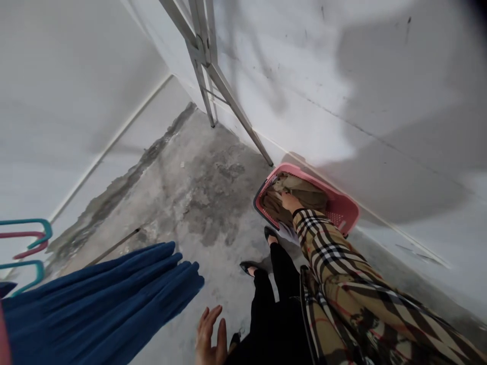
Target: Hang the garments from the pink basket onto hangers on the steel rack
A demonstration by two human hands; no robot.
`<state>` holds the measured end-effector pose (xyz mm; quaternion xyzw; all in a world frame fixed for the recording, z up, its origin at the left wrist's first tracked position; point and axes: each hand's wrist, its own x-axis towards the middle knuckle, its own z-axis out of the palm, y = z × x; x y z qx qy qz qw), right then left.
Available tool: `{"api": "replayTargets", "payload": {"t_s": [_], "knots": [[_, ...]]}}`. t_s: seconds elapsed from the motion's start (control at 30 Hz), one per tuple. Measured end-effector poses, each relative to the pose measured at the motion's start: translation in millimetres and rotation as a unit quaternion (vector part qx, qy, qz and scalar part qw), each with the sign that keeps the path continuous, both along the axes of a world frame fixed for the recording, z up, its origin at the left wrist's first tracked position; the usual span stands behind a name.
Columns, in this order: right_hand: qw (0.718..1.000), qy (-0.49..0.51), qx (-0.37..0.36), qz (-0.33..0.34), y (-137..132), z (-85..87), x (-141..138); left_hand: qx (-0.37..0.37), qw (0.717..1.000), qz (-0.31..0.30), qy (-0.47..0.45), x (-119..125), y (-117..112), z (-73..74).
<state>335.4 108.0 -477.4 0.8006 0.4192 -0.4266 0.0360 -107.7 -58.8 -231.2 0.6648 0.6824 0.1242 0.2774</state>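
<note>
Grey concrete floor (205, 192) meets white wall (380, 86) beside pink basket (342, 208).

Fairly bright, soft light comes from behind the wearer, lighting the white wall (289, 86) and throwing a broad, soft-edged shadow (395, 111) across it. Wide-angle distortion bends the view toward the edges; focus looks sharp, without harsh glare.

Pink plastic laundry basket (342, 208) sits on grey concrete floor (205, 187) against white painted wall (380, 91). Metal stepladder (228, 97) stands just left of it, along the same wall. Tan folded cloth (300, 191) lies in the basket; right hand (289, 202) rests on it. Left hand (209, 337) is nearer the viewer, beside black shoes (262, 266). Blue pleated fabric (102, 299) lies left of that hand; teal plastic hangers (23, 221) are farther left.
</note>
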Motion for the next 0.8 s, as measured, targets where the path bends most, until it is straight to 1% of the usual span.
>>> {"api": "replayTargets", "payload": {"t_s": [0.07,0.1,0.17,0.27,0.33,0.4,0.43,0.47,0.5,0.53,0.57,0.6,0.63,0.67,0.73,0.8], "knots": [[1.0,-0.005,0.015,-0.019,-14.2,7.4,-5.4,-0.024,1.0,0.001,-0.001,5.4,1.2,2.0],[0.999,-0.01,0.032,-0.03,-22.7,14.4,-9.1,-0.031,1.0,0.002,-0.003,8.8,2.7,4.1],[0.995,-0.024,0.081,-0.055,-41.2,34.4,-17.2,-0.034,0.999,0.005,-0.007,16.0,6.4,9.1],[0.98,-0.041,0.168,-0.097,-69.2,74.3,-25.6,-0.025,0.999,0.016,-0.023,25.1,12.2,16.6],[0.965,-0.05,0.226,-0.123,-84.2,105.1,-25.8,-0.018,0.999,0.022,-0.035,30.0,16.5,20.9],[0.948,-0.06,0.278,-0.143,-92.9,138.9,-21.6,-0.012,0.998,0.019,-0.051,35.5,22.1,25.3],[0.932,-0.057,0.322,-0.157,-94.6,157.4,-18.7,-0.008,0.998,0.014,-0.062,39.1,25.9,27.9],[0.908,-0.043,0.379,-0.173,-94.5,176.9,-15.9,-0.004,0.997,0.007,-0.076,43.7,30.6,31.0],[0.874,-0.015,0.447,-0.189,-93.0,197.7,-13.7,-0.002,0.996,0.002,-0.092,49.5,36.3,34.8],[0.831,0.026,0.518,-0.2,-90.5,219.6,-12.6,-0.004,0.994,-0.005,-0.108,56.4,43.0,39.7],[0.788,0.076,0.576,-0.202,-87.6,242.2,-13.0,-0.011,0.992,-0.01,-0.125,64.6,51.0,45.9],[0.753,0.126,0.616,-0.195,-84.8,265.2,-15.1,-0.021,0.99,-0.011,-0.142,73.8,60.0,53.3],[0.733,0.17,0.634,-0.177,-82.3,288.1,-19.0,-0.036,0.986,-0.016,-0.165,83.8,69.8,62.1],[0.724,0.208,0.639,-0.155,-80.5,310.3,-24.7,-0.044,0.98,-0.018,-0.194,94.4,80.2,72.1],[0.715,0.277,0.634,-0.101,-78.8,350.8,-40.5,-0.049,0.964,-0.033,-0.259,115.6,100.5,94.5],[0.699,0.341,0.628,-0.039,-79.0,384.6,-60.4,-0.051,0.939,-0.057,-0.335,134.4,116.3,117.6]]}}
